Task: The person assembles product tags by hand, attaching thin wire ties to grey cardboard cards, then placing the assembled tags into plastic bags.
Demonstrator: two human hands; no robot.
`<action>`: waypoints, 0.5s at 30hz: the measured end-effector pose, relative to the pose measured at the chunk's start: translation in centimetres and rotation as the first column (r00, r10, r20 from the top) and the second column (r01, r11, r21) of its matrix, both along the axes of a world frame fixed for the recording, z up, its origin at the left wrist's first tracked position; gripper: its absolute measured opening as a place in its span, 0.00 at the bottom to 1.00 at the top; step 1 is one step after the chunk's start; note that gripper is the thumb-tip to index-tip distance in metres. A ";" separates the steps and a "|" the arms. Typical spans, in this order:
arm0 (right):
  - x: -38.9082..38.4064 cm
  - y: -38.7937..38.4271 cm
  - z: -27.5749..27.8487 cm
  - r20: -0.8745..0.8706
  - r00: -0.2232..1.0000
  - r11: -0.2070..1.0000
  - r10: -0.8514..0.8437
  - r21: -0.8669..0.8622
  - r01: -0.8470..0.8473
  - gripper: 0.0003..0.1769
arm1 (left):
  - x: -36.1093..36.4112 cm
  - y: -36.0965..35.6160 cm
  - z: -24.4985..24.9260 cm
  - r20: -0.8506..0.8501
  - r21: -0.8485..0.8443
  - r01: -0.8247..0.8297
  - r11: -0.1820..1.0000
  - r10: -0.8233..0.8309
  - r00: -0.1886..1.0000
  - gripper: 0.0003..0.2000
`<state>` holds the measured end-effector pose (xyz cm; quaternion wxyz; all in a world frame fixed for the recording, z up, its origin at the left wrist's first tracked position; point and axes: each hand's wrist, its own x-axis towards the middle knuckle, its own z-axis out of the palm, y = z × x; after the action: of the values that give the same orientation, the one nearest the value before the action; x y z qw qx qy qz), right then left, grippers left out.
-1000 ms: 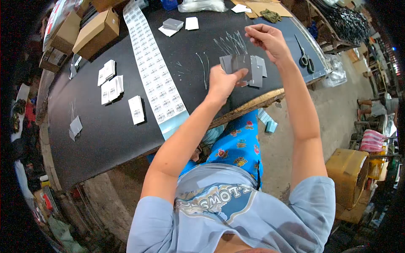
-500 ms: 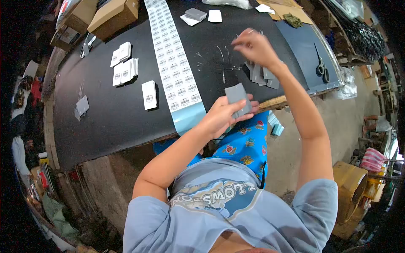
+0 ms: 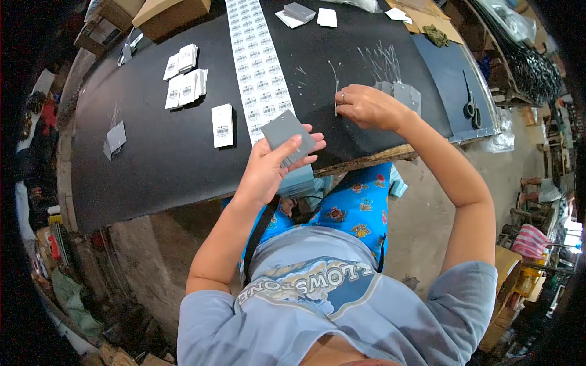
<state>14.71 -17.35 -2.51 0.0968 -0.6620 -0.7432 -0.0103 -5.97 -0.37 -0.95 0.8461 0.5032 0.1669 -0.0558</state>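
My left hand point(image 3: 268, 165) grips a small stack of grey hang tags point(image 3: 285, 135), thumb on top and fingers spread beneath, above the table's near edge. My right hand point(image 3: 373, 108) is low over the black tabletop, its fingertips pinched on a thin pale tag string point(image 3: 336, 74). Just beyond that hand lie several grey tags with strings point(image 3: 403, 94), partly hidden by it. A long strip of barcode stickers point(image 3: 253, 55) runs away from me, its near end partly behind my left hand.
White barcoded tags lie in stacks point(image 3: 186, 88) and a single pile point(image 3: 223, 125) on the left. More strung grey tags point(image 3: 115, 138) lie farther left. Scissors point(image 3: 470, 107) rest on the right, and a cardboard box point(image 3: 171, 18) stands at the back left.
My right hand has come down from above the strung tags to the tabletop and pinches a string. My left hand has moved left with the grey tags. The view has shifted slightly.
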 end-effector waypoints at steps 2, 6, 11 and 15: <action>-0.1 0.2 -0.2 0.010 1.000 1.000 0.015 0.009 -0.015 0.12 | 0.1 0.3 -0.2 -0.002 -0.016 -0.015 1.000 0.015 1.000 0.17; -0.3 0.6 0.1 0.032 0.999 0.999 0.044 0.014 -0.044 0.10 | 0.5 0.8 -0.6 0.035 -0.044 -0.041 0.998 0.043 0.998 0.17; 0.1 1.2 0.0 0.065 0.995 0.997 0.071 0.026 -0.073 0.07 | 1.0 1.0 -0.9 0.030 -0.072 -0.040 0.997 0.043 0.999 0.18; 0.4 1.9 0.1 -0.272 0.962 0.992 -0.008 0.121 0.043 0.07 | 1.1 1.5 -1.3 0.050 -0.099 -0.096 0.990 0.102 0.994 0.18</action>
<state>15.12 -15.45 -2.41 0.2388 -0.6593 -0.7123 0.0321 -4.89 1.13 -2.23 0.8754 0.4541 0.1655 -0.0079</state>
